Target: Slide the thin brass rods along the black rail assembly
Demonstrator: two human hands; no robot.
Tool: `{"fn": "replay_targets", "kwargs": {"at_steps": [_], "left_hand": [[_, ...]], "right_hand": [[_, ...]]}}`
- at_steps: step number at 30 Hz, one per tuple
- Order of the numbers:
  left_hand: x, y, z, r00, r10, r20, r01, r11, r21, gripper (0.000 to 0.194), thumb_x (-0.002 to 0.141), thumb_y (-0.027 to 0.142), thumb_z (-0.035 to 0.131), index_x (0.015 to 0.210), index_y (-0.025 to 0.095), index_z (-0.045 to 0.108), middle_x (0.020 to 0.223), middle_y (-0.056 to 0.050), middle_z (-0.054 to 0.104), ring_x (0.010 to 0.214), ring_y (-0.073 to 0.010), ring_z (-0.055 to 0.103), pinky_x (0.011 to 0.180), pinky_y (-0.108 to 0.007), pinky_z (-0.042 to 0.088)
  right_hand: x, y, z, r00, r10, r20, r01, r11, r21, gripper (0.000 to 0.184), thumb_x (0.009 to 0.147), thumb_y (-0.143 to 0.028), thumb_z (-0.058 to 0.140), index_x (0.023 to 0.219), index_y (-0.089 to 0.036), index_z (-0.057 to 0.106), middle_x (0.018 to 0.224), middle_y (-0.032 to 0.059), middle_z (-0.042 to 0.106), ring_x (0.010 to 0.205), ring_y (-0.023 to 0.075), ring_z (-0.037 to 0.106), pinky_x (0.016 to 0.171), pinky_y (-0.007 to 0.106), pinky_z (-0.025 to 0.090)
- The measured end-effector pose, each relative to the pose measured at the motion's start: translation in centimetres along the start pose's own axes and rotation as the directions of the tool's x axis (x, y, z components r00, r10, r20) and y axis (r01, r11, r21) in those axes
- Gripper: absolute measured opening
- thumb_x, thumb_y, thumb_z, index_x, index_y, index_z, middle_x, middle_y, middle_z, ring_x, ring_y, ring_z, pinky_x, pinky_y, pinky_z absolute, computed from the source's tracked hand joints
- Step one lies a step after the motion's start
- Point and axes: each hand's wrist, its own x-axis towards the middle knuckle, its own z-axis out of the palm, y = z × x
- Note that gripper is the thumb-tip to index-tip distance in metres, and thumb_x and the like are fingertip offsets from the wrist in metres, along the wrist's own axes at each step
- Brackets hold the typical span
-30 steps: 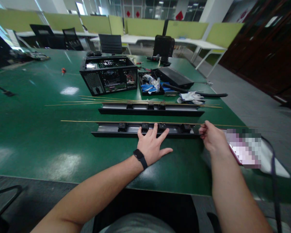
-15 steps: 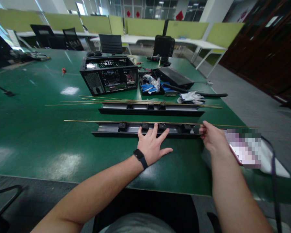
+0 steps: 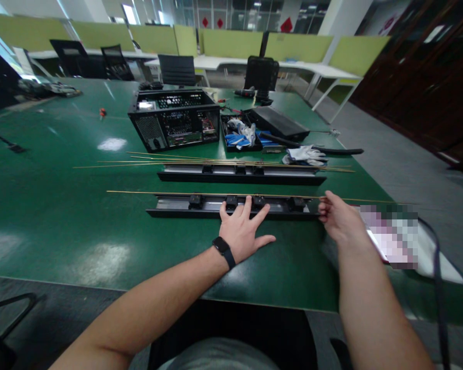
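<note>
Golden, a thin rod (image 3: 216,194) lies along the near rail (image 3: 185,213) on the bench (image 3: 158,241); the right hand (image 3: 337,218) pinches it, best held level, while the splayed left hand (image 3: 243,231) should brace the rail.

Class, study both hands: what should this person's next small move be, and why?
Probably draw the thin, straight, gold-coloured rod slightly to the right: the right hand pinches it, its left end projects past the nearer long, black-and-silver metal rail, and the left hand, spread over that rail, seems able to steady it.
</note>
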Motion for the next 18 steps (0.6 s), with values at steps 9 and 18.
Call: {"fn": "replay_targets", "kwargs": {"at_steps": [9,18], "left_hand": [[0.01,0.02,0.02,1.000,-0.003,0.005,0.003,1.000,0.000,0.083,0.104,0.084,0.056,0.176,0.045,0.046,0.186,-0.018,0.041,0.152,-0.0416,0.059,0.129,-0.079,0.034],[0.01,-0.04,-0.10,1.000,0.004,0.010,-0.004,1.000,-0.018,0.082,0.105,0.083,0.056,0.176,0.044,0.046,0.186,-0.019,0.040,0.152,-0.0418,0.059,0.127,-0.082,0.035]], "right_hand": [[-0.07,0.05,0.00,0.996,0.035,0.082,-0.035,0.999,0.001,0.033,0.078,-0.040,0.098,0.085,-0.022,0.072,0.067,-0.0012,0.065,0.053,0.0094,0.053,0.045,0.022,0.038],[0.28,-0.25,-0.28,0.999,0.020,-0.037,-0.019,0.999,0.032,0.028,0.087,-0.035,0.089,0.080,-0.022,0.065,0.064,-0.0021,0.060,0.051,0.0084,0.050,0.043,0.019,0.036]]}}
